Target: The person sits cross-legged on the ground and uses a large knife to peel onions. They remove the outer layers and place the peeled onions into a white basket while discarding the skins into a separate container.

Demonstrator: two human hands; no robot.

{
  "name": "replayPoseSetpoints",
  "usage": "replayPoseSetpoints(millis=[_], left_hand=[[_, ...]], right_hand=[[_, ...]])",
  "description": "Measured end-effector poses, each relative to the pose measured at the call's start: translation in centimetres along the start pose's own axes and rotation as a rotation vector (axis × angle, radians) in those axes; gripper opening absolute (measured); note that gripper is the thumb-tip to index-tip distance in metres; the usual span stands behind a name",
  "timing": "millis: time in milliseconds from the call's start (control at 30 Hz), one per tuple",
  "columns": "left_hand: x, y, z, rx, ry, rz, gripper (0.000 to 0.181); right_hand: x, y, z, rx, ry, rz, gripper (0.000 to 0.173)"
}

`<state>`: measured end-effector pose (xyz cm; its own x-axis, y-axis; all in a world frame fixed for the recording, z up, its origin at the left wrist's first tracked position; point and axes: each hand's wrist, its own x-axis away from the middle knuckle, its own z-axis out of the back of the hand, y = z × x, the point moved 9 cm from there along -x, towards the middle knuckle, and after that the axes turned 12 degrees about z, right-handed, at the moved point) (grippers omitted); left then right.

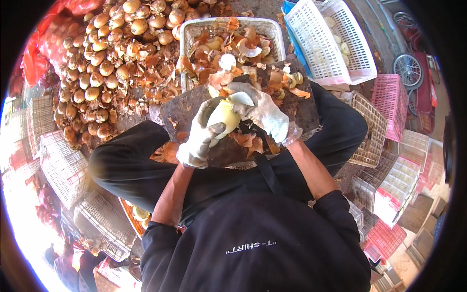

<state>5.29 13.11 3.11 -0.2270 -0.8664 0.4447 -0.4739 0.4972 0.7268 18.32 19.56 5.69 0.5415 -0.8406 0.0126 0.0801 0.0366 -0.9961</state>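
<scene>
A pale, mostly peeled onion [223,119] lies in my left hand [199,137], the gloved fingers and thumb wrapped around its side. My right hand [264,109], gloved too, is at the onion's top right. A curved whitish onion layer [241,98] is held between its fingers and thumb, close against the onion. Whether the right hand also holds a tool is hidden. Both gloves are white with dirty fingertips. Below the hands, a dark board [299,106] rests across my lap, with brown onion skins [250,141] scattered over it.
Beyond the board stands a white plastic basket [235,21] full of onion peels. A large heap of unpeeled onions [96,78] spreads at the upper left. Peeled onions lie in a white perforated crate [361,75] at the upper right. More crates [368,127] flank both sides.
</scene>
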Motion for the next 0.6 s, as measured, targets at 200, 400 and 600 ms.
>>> replayPoseSetpoints(millis=[200, 400, 600], left_hand=[[0.1, 0.1, -0.5, -0.130, 0.029, -0.010, 0.070], [-0.3, 0.7, -1.3, -0.139, -0.026, -0.080, 0.085], [-1.2, -2.1, 0.6, 0.276, 0.138, 0.023, 0.073]], right_hand=[[1.2, 2.5, -0.9, -0.068, 0.091, 0.007, 0.034], [1.9, 1.3, 0.2, -0.075, 0.212, 0.061, 0.031], [2.2, -2.0, 1.2, 0.271, 0.445, 0.357, 0.044]])
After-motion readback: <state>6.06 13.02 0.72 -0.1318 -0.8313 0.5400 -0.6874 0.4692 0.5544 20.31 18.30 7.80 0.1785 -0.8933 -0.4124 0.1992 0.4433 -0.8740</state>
